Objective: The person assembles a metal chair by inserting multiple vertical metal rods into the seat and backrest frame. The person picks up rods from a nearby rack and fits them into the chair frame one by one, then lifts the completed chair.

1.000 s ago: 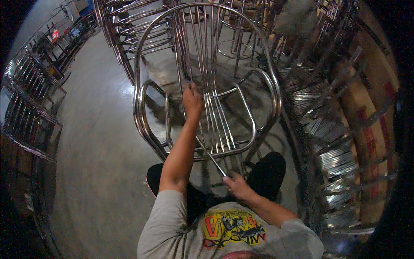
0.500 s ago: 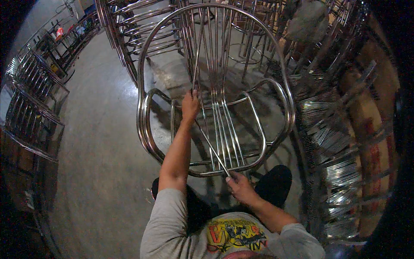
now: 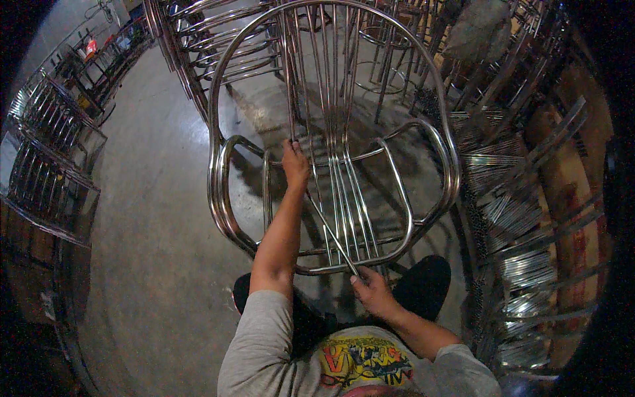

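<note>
A shiny metal chair frame (image 3: 454, 173) with a rounded back and looped arms stands in front of me. Thin rods run down its back and seat. My left hand (image 3: 296, 165) is closed around a long, bent metal rod (image 3: 333, 231), near where the seat meets the back. Close to my body, my right hand (image 3: 374, 294) grips the lower end of that rod, just past the front bar of the seat. The rod lies slantwise across the seat rods, and its upper part rises beside the back rods. Whether it touches them I cannot tell.
Stacked metal frames (image 3: 228, 49) stand behind the chair frame. More frames (image 3: 49, 155) line the left side. Bundles of shiny rods (image 3: 527, 271) lie on a rack at the right, beside brown cardboard (image 3: 574, 264). A grey cloth (image 3: 477, 32) hangs at the back right.
The upper part of the rod has swung left, from crossing the back rods to standing left of them. My left hand has turned with it; both hands keep their hold.
</note>
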`<move>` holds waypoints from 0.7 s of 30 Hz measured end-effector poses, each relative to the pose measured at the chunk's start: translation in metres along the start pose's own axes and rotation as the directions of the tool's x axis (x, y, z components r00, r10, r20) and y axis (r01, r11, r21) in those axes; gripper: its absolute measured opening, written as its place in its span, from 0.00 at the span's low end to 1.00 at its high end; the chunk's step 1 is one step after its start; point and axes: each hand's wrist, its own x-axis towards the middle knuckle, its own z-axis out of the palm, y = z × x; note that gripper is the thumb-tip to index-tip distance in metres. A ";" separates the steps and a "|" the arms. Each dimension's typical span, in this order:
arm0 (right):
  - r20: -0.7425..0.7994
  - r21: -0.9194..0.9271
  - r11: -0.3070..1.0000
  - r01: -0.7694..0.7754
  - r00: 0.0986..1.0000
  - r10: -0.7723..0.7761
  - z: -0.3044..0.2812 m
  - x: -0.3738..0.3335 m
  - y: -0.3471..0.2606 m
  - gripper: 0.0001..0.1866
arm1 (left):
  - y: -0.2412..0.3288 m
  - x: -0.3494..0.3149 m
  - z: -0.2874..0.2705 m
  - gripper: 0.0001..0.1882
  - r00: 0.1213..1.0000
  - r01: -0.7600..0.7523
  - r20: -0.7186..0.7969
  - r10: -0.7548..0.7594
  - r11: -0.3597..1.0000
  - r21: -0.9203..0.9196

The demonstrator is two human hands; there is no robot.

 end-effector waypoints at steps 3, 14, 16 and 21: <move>-0.001 -0.013 0.999 0.030 1.000 -0.030 -0.002 0.008 0.000 0.28 | -0.005 0.002 0.004 0.14 0.999 -0.027 -0.028 0.027 1.000 0.009; 0.019 0.093 0.996 0.019 1.000 -0.021 -0.007 0.024 -0.001 0.25 | -0.025 0.015 0.017 0.17 0.996 0.066 0.057 -0.067 0.998 0.022; -0.002 0.098 0.995 -0.008 1.000 0.008 -0.005 0.029 -0.001 0.24 | -0.028 0.018 0.019 0.17 0.996 0.078 0.038 -0.079 0.997 0.026; -0.059 0.002 0.999 -0.049 0.997 0.049 0.000 0.036 -0.006 0.25 | -0.043 0.030 0.026 0.18 0.998 0.041 0.056 -0.041 0.999 -0.001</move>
